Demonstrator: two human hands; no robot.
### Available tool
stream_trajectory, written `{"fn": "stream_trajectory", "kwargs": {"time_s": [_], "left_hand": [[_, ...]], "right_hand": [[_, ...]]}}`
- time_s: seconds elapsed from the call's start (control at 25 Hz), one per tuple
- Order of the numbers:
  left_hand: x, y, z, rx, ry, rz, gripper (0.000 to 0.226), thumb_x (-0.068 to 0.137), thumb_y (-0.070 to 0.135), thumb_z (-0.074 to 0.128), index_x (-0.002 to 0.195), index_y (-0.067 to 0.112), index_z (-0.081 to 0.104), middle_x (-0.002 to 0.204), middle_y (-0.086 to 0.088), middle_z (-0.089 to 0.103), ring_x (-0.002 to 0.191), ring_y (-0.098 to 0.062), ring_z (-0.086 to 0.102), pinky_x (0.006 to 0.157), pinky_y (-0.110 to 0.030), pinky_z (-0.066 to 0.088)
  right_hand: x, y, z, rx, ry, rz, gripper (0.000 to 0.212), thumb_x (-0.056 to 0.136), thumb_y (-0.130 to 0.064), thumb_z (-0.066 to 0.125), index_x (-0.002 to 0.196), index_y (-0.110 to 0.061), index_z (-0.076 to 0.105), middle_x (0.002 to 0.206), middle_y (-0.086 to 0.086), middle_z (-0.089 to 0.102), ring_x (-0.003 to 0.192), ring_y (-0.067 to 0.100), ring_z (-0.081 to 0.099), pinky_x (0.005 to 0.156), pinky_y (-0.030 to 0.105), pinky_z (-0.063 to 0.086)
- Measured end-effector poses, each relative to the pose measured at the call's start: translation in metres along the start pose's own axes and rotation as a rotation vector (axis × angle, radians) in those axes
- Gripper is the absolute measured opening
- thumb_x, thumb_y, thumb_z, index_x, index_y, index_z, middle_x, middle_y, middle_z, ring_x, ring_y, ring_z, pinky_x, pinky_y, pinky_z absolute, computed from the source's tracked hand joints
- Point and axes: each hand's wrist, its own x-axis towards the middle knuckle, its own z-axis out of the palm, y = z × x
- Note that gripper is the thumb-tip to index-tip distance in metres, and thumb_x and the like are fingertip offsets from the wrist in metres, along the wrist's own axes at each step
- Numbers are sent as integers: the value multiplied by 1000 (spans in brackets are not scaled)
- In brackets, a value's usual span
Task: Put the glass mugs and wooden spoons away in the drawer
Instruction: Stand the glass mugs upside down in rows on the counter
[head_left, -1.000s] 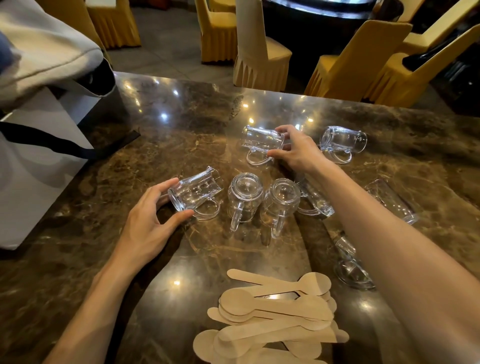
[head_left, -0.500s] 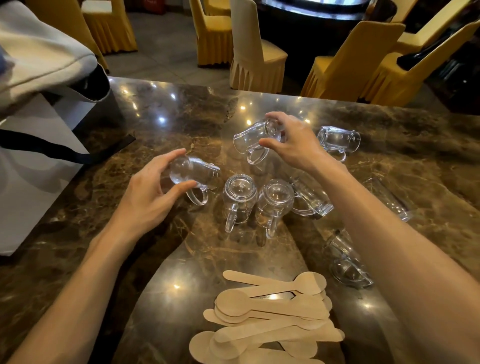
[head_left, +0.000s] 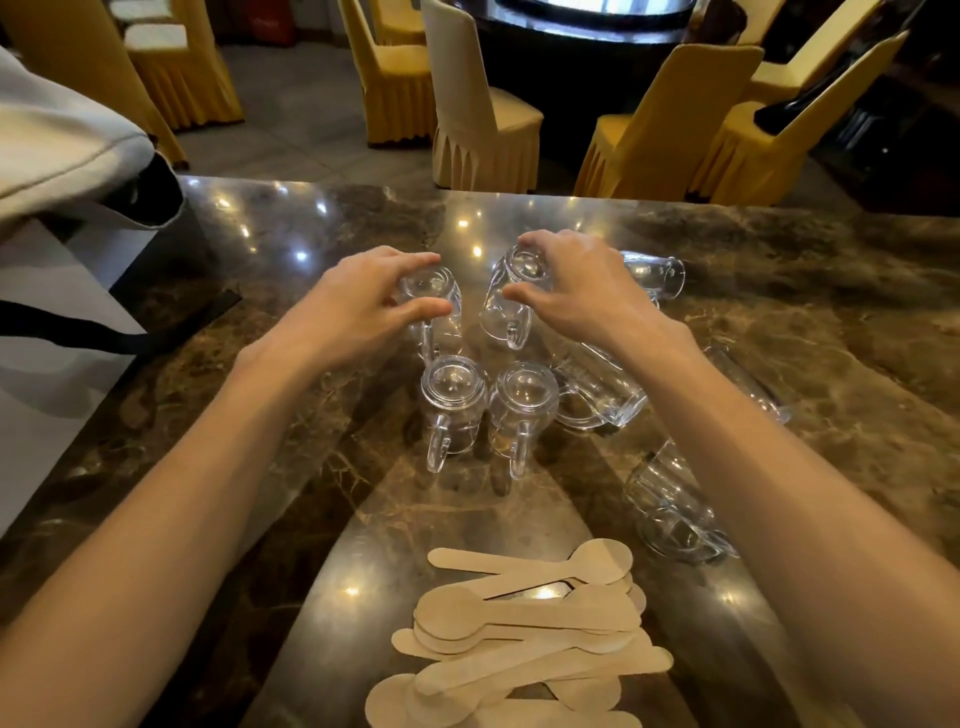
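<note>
Brown marble with bright lamp reflections makes the tabletop (head_left: 291, 519), and the things lie on it from the near edge outward. Nearest is a loose pile of flat wooden spoons (head_left: 524, 629), overlapping each other. To the right of it one glass mug (head_left: 670, 512) lies on its side. Further in, two mugs stand upside down, just beside each other — the left inverted mug (head_left: 452, 402) and the right inverted mug (head_left: 522, 410), both with handles toward the camera. Right of them another mug on its side (head_left: 597, 395) is partly hidden under the right forearm.

Behind this pair, the left hand (head_left: 358, 306) closes thumb and fingers around the base of an upside-down mug (head_left: 436, 306). The right hand (head_left: 576, 291) grips a tilted mug (head_left: 511, 299) in the same way; I cannot tell if this one touches the marble. One more lying mug (head_left: 657, 275) shows just behind the right hand. At far left a grey bag (head_left: 57, 156) rests, and beyond the edge stand yellow covered chairs (head_left: 670, 124).
</note>
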Motion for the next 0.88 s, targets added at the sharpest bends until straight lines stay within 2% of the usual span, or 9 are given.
{"fn": "stream_trajectory", "kwargs": {"time_s": [0.16, 0.36, 0.52, 0.76, 0.88], "left_hand": [[16, 5, 11, 22, -48, 10, 63, 83, 49, 58, 138, 23, 44, 123, -5, 55, 90, -13, 53, 89, -35, 46], [27, 3, 20, 22, -71, 43, 61, 83, 48, 57, 138, 23, 43, 122, -4, 54, 80, -8, 47, 78, -25, 38], [30, 3, 23, 12, -93, 50, 61, 84, 47, 57, 138, 23, 42, 122, -4, 54, 71, -2, 46, 75, -24, 38], [28, 7, 23, 40, -123, 71, 61, 86, 42, 57, 139, 19, 41, 125, -8, 53, 84, -13, 50, 79, -29, 43], [25, 8, 24, 52, -125, 81, 59, 87, 40, 57, 140, 19, 41, 124, -8, 53, 86, -13, 49, 79, -27, 41]], "right_hand": [[-7, 3, 1, -55, 5, 9, 55, 82, -40, 68, 128, -14, 53, 117, 12, 62, 107, 27, 57, 86, 36, 46], [-14, 7, 10, -41, -8, 45, 54, 81, -41, 69, 125, -13, 56, 117, 11, 64, 107, 28, 59, 90, 40, 48], [-16, 8, 15, -51, -1, 55, 51, 80, -44, 68, 120, -14, 59, 116, 9, 64, 107, 26, 59, 88, 38, 47], [-19, 5, 16, -71, 0, 42, 49, 81, -46, 66, 119, -16, 60, 114, 11, 62, 109, 28, 56, 88, 38, 45], [-21, 0, 15, -59, 6, 34, 51, 81, -45, 66, 120, -14, 59, 114, 12, 62, 108, 29, 57, 87, 38, 46]]}}
